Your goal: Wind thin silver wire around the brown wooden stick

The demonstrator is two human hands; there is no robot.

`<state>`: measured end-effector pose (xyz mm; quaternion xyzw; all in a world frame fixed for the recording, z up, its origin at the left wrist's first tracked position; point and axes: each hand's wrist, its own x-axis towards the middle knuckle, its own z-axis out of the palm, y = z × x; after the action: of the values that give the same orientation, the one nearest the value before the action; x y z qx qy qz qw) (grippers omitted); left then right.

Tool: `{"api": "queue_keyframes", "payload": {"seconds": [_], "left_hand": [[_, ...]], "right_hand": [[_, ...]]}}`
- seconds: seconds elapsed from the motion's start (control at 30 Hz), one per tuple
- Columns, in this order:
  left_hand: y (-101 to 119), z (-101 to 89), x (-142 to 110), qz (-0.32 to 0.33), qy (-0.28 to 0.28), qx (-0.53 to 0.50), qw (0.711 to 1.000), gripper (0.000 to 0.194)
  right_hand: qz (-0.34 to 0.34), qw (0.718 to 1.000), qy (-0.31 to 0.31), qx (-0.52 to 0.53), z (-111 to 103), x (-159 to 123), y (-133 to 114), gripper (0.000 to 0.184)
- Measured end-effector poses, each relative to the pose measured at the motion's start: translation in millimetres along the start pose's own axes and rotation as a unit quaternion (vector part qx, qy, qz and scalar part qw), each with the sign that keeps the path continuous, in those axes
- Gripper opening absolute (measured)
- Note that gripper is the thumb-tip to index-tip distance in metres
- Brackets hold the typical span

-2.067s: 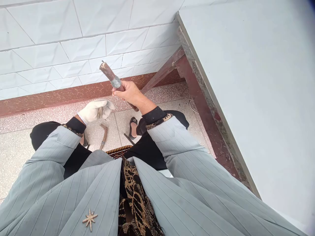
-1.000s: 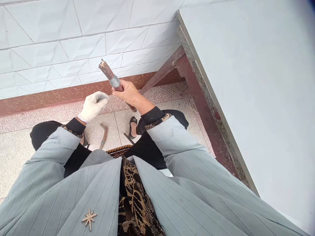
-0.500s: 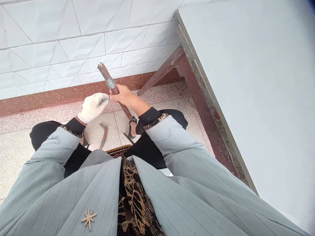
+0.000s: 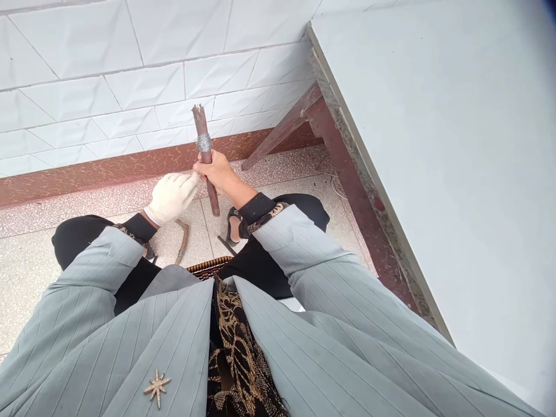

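White tiles (image 4: 69,98) cover the wall. On the left, my gloved left grip (image 4: 171,198) is pinched together; I cannot tell if it has anything. A bent stick (image 4: 184,238) lies on the floor. Wire (image 4: 204,142) goes around the brown stick (image 4: 212,197), and my bare right grip (image 4: 220,174) is clamped on it just below. I should squeeze firmly so it cannot turn. The counter (image 4: 434,145) is right.

My view is bright under diffuse light, with soft shading on the wall tiles (image 4: 147,84); the white tabletop (image 4: 434,145) looks washed out, and a dark blur (image 4: 551,11) clips the upper-right corner.
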<state>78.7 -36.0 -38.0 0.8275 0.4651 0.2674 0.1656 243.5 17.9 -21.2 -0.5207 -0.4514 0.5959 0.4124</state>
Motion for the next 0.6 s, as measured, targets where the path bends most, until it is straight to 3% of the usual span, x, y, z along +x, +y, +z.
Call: {"api": "queue_keyframes", "payload": {"seconds": [0.07,0.1,0.17,0.23,0.3,0.4,0.6], "left_hand": [[4,3.6,-2,-0.09,0.052,-0.135,0.985,0.024],[6,5.8,-1,-0.139,0.073,-0.223,0.962,0.021],[8,10.3,1,-0.215,0.083,-0.407,0.884,0.021],[9,13.3,5,-0.252,0.044,-0.549,0.796,0.032],[9,13.1,8,-0.264,-0.003,-0.622,0.737,0.039],[11,7.5,12,-0.276,-0.034,-0.642,0.714,0.037],[14,0.0,10,-0.323,-0.036,-0.661,0.676,0.033]], "right_hand": [[0.006,1.0,0.002,0.013,1,-1,-2,0.028],[0.006,1.0,0.0,0.017,2,-1,-3,0.028],[-0.001,1.0,-0.012,0.021,4,-1,-2,0.029],[-0.011,0.999,-0.026,0.018,5,-1,0,0.029],[-0.027,0.999,-0.033,0.011,6,1,5,0.029],[-0.059,0.998,-0.037,-0.005,6,5,11,0.029],[-0.089,0.994,-0.062,-0.021,4,8,13,0.029]]}}
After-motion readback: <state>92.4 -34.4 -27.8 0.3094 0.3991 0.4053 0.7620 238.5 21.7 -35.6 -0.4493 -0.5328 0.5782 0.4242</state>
